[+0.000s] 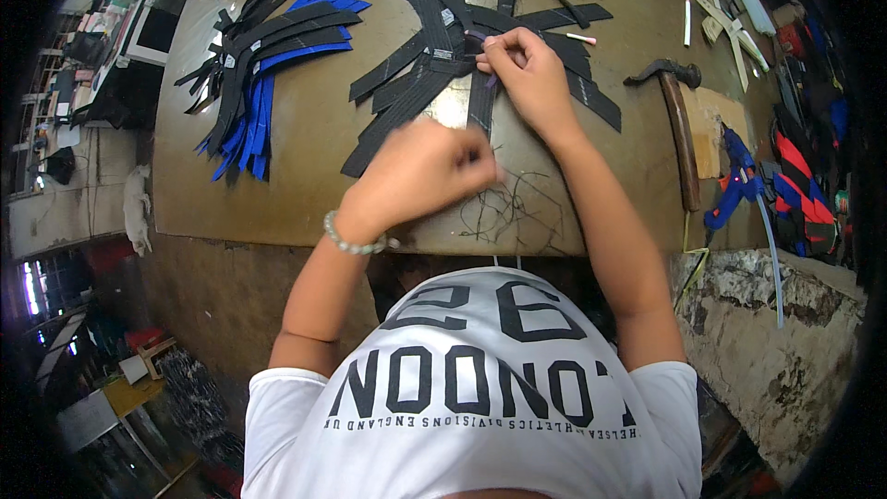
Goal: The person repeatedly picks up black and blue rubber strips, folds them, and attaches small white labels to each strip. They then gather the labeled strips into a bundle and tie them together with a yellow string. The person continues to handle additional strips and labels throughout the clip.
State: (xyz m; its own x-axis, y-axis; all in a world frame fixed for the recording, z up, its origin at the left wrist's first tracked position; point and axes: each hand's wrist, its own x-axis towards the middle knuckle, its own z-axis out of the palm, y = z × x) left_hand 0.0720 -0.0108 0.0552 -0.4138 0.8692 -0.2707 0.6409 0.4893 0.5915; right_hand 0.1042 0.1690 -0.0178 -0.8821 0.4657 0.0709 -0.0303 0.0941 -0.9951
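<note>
Black webbing straps (397, 97) lie fanned out in a pile on the table in front of me, with small white labels near their middle. My right hand (528, 79) is at the right side of that middle, its thumb and fingertips pinched on a black strap at the pile's edge. Closer to me, my left hand (420, 176) is raised over the table with its fingers curled in and slightly blurred by motion. Whatever is between those fingers, if anything, does not show. Just beyond its fingertips, loose dark threads (517, 212) lie tangled on the tabletop.
Black and blue straps (263, 55) form another pile at the left. On the right are a hammer (682, 134), a wooden board (716, 129), a blue glue gun (736, 180) and crossed pale strips (725, 32). A thin pink-tipped stick (580, 39) rests near the far straps. The table (305, 208) ends before my body.
</note>
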